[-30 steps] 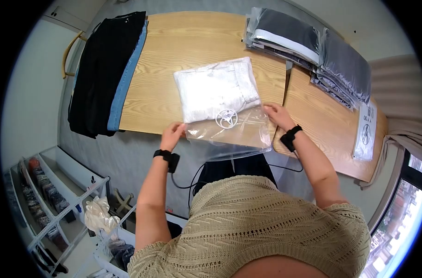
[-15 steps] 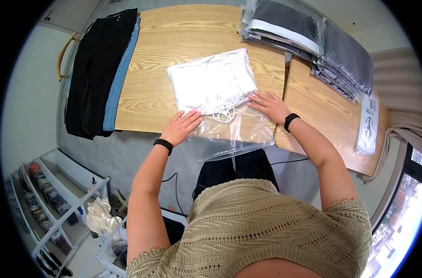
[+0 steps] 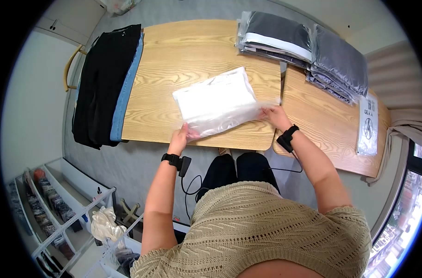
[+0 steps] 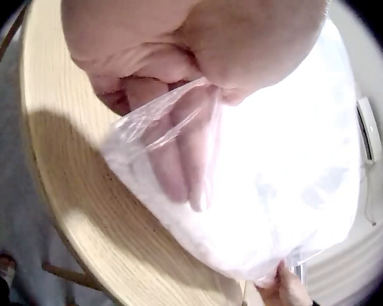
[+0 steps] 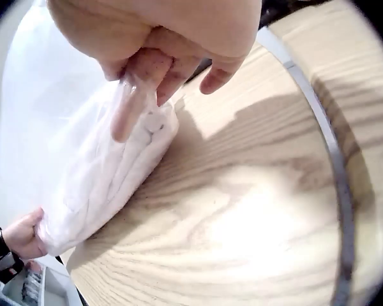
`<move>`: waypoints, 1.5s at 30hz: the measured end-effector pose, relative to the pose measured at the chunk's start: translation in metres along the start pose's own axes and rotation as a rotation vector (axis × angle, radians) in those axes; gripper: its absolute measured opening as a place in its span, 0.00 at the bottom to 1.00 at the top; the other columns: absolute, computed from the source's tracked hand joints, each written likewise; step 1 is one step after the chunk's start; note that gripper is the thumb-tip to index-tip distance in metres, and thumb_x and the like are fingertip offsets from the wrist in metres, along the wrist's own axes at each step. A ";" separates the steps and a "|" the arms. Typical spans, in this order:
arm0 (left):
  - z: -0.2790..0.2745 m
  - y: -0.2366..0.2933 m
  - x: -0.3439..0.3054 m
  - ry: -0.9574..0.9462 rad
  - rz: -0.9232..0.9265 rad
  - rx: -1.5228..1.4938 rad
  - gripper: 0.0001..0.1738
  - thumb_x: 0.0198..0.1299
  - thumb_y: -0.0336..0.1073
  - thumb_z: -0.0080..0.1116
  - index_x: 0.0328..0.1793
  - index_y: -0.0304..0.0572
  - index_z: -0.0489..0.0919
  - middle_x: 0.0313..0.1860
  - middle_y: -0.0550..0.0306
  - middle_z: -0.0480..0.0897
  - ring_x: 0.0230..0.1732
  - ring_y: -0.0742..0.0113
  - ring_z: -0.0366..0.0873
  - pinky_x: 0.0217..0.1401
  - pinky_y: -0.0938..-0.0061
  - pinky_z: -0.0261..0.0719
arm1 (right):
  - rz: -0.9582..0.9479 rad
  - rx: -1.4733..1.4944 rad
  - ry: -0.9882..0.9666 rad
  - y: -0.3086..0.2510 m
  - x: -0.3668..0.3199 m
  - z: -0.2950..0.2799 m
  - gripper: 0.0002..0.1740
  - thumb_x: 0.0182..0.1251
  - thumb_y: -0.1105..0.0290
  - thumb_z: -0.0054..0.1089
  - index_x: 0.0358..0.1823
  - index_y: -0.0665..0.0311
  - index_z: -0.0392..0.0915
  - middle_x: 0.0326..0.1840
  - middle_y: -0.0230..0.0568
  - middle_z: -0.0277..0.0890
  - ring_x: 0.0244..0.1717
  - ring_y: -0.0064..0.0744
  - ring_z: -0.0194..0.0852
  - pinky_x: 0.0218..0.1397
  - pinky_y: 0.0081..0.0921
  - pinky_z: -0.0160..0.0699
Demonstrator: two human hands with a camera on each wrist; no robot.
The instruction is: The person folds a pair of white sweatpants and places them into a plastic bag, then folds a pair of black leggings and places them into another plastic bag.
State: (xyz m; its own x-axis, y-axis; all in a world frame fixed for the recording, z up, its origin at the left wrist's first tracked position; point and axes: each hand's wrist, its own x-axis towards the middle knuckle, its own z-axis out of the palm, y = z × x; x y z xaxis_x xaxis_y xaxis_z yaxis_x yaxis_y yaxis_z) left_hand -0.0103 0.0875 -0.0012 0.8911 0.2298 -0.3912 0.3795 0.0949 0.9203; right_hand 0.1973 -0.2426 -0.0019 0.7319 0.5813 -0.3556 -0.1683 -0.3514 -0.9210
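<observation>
A folded white garment in a clear plastic bag (image 3: 215,95) lies on the wooden table, its near end of film turned up over the garment's front edge. At the bag's near left corner, the left hand (image 3: 178,140) pinches the film; in the left wrist view some fingers of the left hand (image 4: 191,83) show through the plastic. The right hand (image 3: 276,116) pinches the near right corner. In the right wrist view, film is held between thumb and fingers of the right hand (image 5: 159,51), beside the garment's folded edge (image 5: 124,153).
Black trousers (image 3: 104,83) over blue jeans (image 3: 127,95) hang across the table's left end. Bagged dark garments (image 3: 280,37) and grey ones (image 3: 338,60) are stacked at the back right. A flat printed package (image 3: 368,127) lies on the right table (image 3: 326,125).
The hands went from pinching the bag's sides to lying flat on it, and now pinch its near corners. The loose film that hung over the table's front edge has been folded up onto the garment.
</observation>
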 end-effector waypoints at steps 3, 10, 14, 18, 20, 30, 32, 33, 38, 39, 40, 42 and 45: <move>0.008 0.009 0.002 0.154 -0.278 -0.058 0.36 0.70 0.57 0.34 0.29 0.29 0.77 0.23 0.45 0.83 0.32 0.58 0.83 0.42 0.72 0.77 | 0.090 0.128 0.193 0.002 0.000 0.017 0.18 0.72 0.63 0.49 0.39 0.75 0.79 0.27 0.41 0.80 0.29 0.29 0.80 0.37 0.23 0.76; 0.008 -0.006 0.009 0.257 -0.257 -0.021 0.37 0.71 0.53 0.33 0.23 0.28 0.78 0.21 0.45 0.81 0.23 0.60 0.81 0.31 0.72 0.79 | 0.049 -0.084 0.563 0.002 -0.005 0.049 0.20 0.71 0.59 0.49 0.31 0.72 0.76 0.16 0.44 0.73 0.17 0.31 0.73 0.26 0.26 0.72; 0.014 -0.009 0.007 0.295 -0.278 -0.058 0.39 0.71 0.54 0.31 0.21 0.28 0.79 0.19 0.46 0.81 0.21 0.61 0.80 0.30 0.72 0.79 | -0.178 -0.122 0.675 0.011 -0.030 0.047 0.14 0.66 0.62 0.55 0.35 0.68 0.78 0.34 0.48 0.77 0.33 0.36 0.76 0.37 0.27 0.73; 0.013 -0.009 0.008 0.302 -0.271 -0.059 0.39 0.71 0.55 0.31 0.22 0.28 0.79 0.19 0.47 0.81 0.22 0.60 0.81 0.32 0.72 0.80 | -0.381 -0.475 0.628 0.013 -0.044 0.046 0.11 0.62 0.65 0.59 0.36 0.67 0.78 0.41 0.46 0.77 0.44 0.46 0.72 0.48 0.35 0.71; 0.012 -0.007 0.005 0.281 -0.247 -0.035 0.39 0.71 0.55 0.31 0.22 0.29 0.78 0.19 0.47 0.80 0.22 0.59 0.81 0.32 0.72 0.80 | -0.372 -0.460 0.602 0.016 -0.039 0.046 0.12 0.63 0.64 0.58 0.36 0.67 0.78 0.40 0.47 0.77 0.43 0.48 0.72 0.47 0.35 0.71; 0.011 -0.015 0.001 0.284 -0.222 0.259 0.35 0.69 0.57 0.37 0.24 0.34 0.77 0.18 0.53 0.78 0.19 0.65 0.76 0.24 0.73 0.73 | 0.027 -0.565 0.679 0.024 -0.042 0.046 0.18 0.69 0.56 0.46 0.35 0.62 0.79 0.33 0.53 0.77 0.36 0.55 0.74 0.37 0.46 0.71; 0.025 -0.005 -0.002 0.342 -0.319 0.148 0.33 0.68 0.57 0.40 0.23 0.34 0.76 0.18 0.55 0.76 0.17 0.66 0.74 0.22 0.72 0.71 | 0.095 -0.592 0.630 0.025 -0.037 0.045 0.23 0.71 0.52 0.42 0.35 0.63 0.78 0.33 0.54 0.77 0.36 0.56 0.74 0.38 0.46 0.71; 0.025 -0.005 -0.002 0.345 -0.340 0.070 0.32 0.68 0.57 0.41 0.22 0.36 0.74 0.18 0.56 0.75 0.17 0.67 0.73 0.22 0.71 0.70 | 0.115 -0.557 0.687 0.026 -0.035 0.045 0.20 0.69 0.55 0.45 0.36 0.64 0.78 0.36 0.53 0.77 0.38 0.55 0.74 0.40 0.45 0.70; 0.026 -0.013 0.001 0.375 -0.306 0.048 0.32 0.68 0.55 0.41 0.19 0.36 0.73 0.16 0.54 0.75 0.15 0.64 0.74 0.20 0.71 0.72 | -0.441 -0.635 0.738 -0.047 -0.048 0.075 0.13 0.60 0.66 0.56 0.43 0.65 0.75 0.48 0.48 0.74 0.50 0.50 0.70 0.53 0.44 0.65; 0.025 -0.017 0.003 0.397 -0.289 0.045 0.34 0.68 0.55 0.40 0.17 0.34 0.72 0.13 0.51 0.74 0.14 0.60 0.76 0.18 0.70 0.74 | -0.504 -0.626 0.594 -0.057 -0.050 0.088 0.14 0.58 0.69 0.58 0.45 0.64 0.74 0.51 0.47 0.73 0.53 0.49 0.68 0.57 0.43 0.63; 0.025 -0.016 0.003 0.396 -0.287 0.046 0.34 0.68 0.55 0.40 0.17 0.34 0.72 0.13 0.51 0.74 0.14 0.60 0.76 0.18 0.70 0.74 | -0.535 -0.633 0.393 -0.058 -0.048 0.101 0.16 0.60 0.67 0.56 0.49 0.63 0.75 0.55 0.46 0.72 0.58 0.46 0.66 0.63 0.40 0.60; 0.024 -0.013 0.003 0.364 -0.299 -0.007 0.34 0.68 0.55 0.41 0.18 0.33 0.73 0.14 0.52 0.75 0.14 0.61 0.76 0.19 0.70 0.74 | -0.584 -0.996 0.255 -0.061 -0.041 0.125 0.24 0.62 0.59 0.55 0.60 0.56 0.71 0.67 0.41 0.62 0.71 0.38 0.53 0.70 0.43 0.50; 0.024 -0.025 0.005 0.460 -0.220 0.118 0.33 0.68 0.54 0.42 0.20 0.32 0.74 0.14 0.51 0.75 0.14 0.60 0.76 0.20 0.69 0.73 | -0.523 -1.065 0.299 -0.051 -0.025 0.140 0.27 0.63 0.55 0.54 0.64 0.52 0.68 0.71 0.41 0.57 0.73 0.38 0.50 0.71 0.47 0.48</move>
State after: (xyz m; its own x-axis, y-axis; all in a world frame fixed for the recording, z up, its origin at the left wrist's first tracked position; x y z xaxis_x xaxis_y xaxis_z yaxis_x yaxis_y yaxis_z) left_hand -0.0088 0.0633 -0.0261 0.5958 0.6210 -0.5093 0.5945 0.0853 0.7996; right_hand 0.0951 -0.1372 0.0315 0.6959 0.6904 0.1977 0.7133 -0.6326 -0.3017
